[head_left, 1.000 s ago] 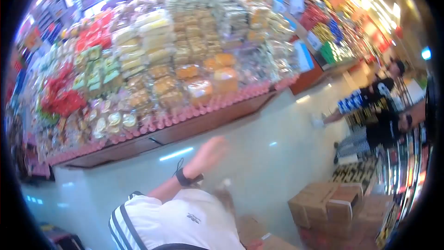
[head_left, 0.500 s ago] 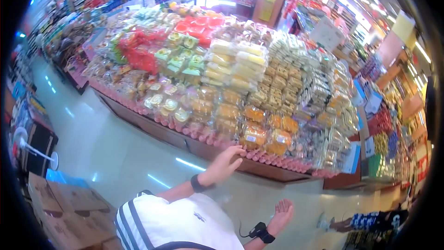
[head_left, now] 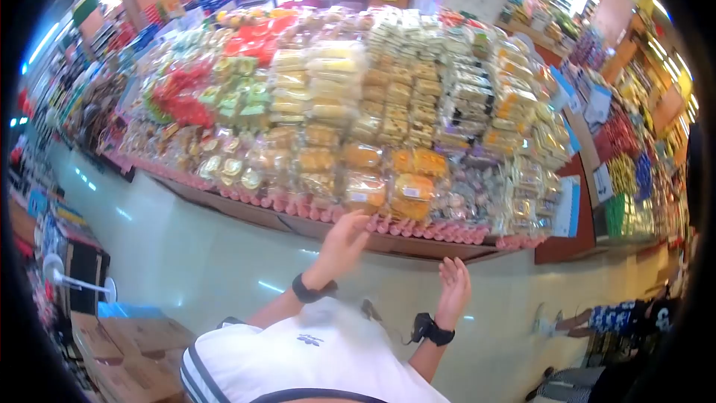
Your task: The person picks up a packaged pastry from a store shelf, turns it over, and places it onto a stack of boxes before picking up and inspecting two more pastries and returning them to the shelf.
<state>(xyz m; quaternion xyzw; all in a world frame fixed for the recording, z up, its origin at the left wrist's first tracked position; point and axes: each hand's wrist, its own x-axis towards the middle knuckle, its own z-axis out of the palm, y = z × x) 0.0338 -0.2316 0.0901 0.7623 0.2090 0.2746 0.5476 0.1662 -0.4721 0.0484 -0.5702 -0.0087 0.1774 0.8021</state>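
Note:
My left hand (head_left: pixel 344 246) reaches to the front edge of a wide display of packaged baked goods. Its fingertips are at the pink scalloped trim (head_left: pixel 425 231), just below a clear-wrapped orange-brown bread pack (head_left: pixel 365 188) with a white label. Thumb and fingers are apart, with nothing held. Beside that pack lies a similar labelled bread pack (head_left: pixel 412 188). My right hand (head_left: pixel 454 292) is raised over the floor in front of the display, fingers loosely extended and empty. Both wrists wear black bands.
Pale yellow long packs (head_left: pixel 332 71) and red packs (head_left: pixel 261 37) are heaped farther back. Cardboard boxes (head_left: pixel 127 336) stand at lower left near a white stand (head_left: pixel 74 277). A person in patterned shorts (head_left: pixel 611 319) is at the right. Store shelves surround the display.
My right hand has risen toward the display's front edge. My left hand stays at the trim, now below the labelled bread pack. The view has shifted, bringing the display's right side further in.

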